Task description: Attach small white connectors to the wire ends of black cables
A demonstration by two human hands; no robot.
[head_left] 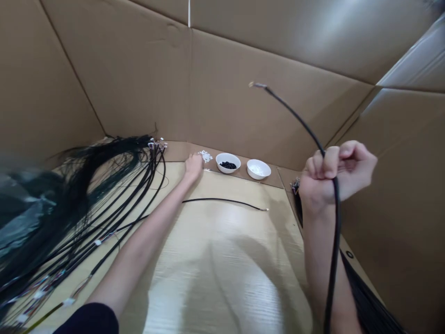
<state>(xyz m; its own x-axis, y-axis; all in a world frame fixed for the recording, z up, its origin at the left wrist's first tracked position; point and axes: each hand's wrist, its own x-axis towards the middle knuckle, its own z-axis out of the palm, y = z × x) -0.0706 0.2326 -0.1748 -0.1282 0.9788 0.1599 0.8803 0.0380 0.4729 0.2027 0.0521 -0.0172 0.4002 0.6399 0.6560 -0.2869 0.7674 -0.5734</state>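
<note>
My right hand (332,174) is raised on the right, its curled fingers holding a black cable (299,118). The cable's stripped end, with thin bare wires, points up and left, and its length hangs down in front of my forearm. Farther off, my left hand (193,163) reaches to the back of the table beside a small pile of white plastic pieces (206,156). Its fingers look drawn together, but their tips are hidden, so what they hold cannot be made out. Another black cable (222,199) lies across the table beyond my left forearm.
A white bowl of black pieces (228,157) and a second white bowl with pale contents (259,163) stand at the back. Bundled black cables (139,185) with white connectors fill the left; more cables (361,292) lie at right. Cardboard walls (243,93) enclose the table.
</note>
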